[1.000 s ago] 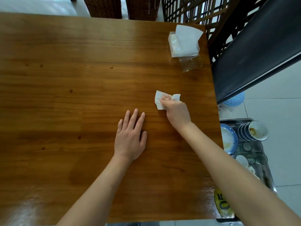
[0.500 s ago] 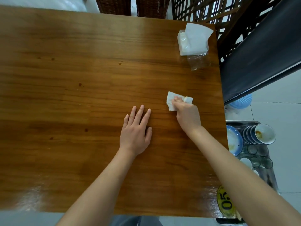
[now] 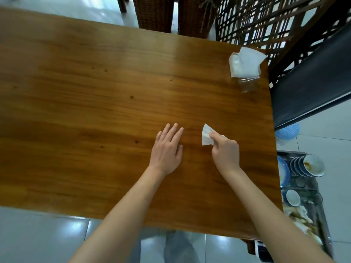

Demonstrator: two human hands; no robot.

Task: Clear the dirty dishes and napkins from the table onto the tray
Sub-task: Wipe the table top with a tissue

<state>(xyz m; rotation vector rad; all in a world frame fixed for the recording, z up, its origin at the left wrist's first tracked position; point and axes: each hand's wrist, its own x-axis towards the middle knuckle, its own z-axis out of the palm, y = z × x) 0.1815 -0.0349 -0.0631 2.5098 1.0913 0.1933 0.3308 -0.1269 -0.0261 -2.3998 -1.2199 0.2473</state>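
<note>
Fingers straight and spread, the left hand [image 3: 167, 150] lies flat, palm down, on the wooden worktop [image 3: 85, 111]. Just to its right, the right hand [image 3: 225, 151] pinches a white napkin [image 3: 206, 136] in curled fingers, the paper sticking out toward the far side and seemingly lifted off the wood. Near the worktop's far right corner sits a clear packet of white tissues [image 3: 245, 63]. Beyond the right edge, lower down, a metal tray [image 3: 315, 188] holds a blue plate [image 3: 283, 172], stacked bowls [image 3: 307, 166] and crumpled napkins.
</note>
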